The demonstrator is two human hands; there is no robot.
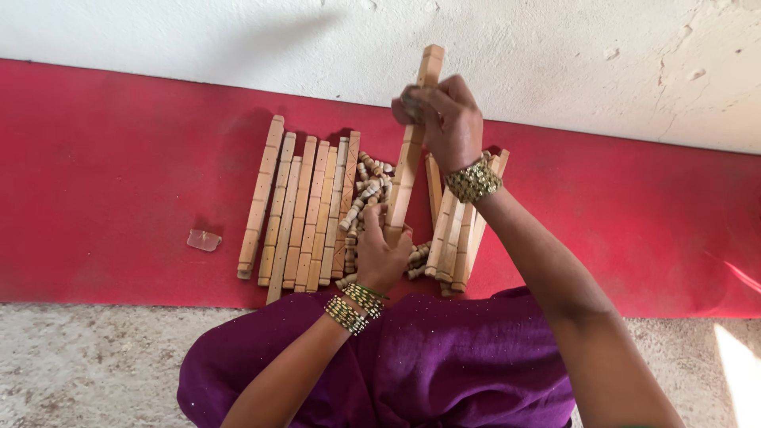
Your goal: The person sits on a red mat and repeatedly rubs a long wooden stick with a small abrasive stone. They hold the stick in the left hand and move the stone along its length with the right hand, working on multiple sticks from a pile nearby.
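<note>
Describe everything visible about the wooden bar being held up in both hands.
The wooden bar is a long, slim, square-edged strip of pale unfinished-looking wood with notches or grooves along its length. It stands nearly upright, leaning slightly right at the top, above the red mat. The right hand grips it near the upper end; the left hand clasps its lower end. Below lie similar bars and small turned wooden pieces.

No packaging, labels, signs or screens in my feed.
I only see bare surfaces here: nothing wrapped, printed, posted or lit anywhere across the head view, edge to edge.
</note>
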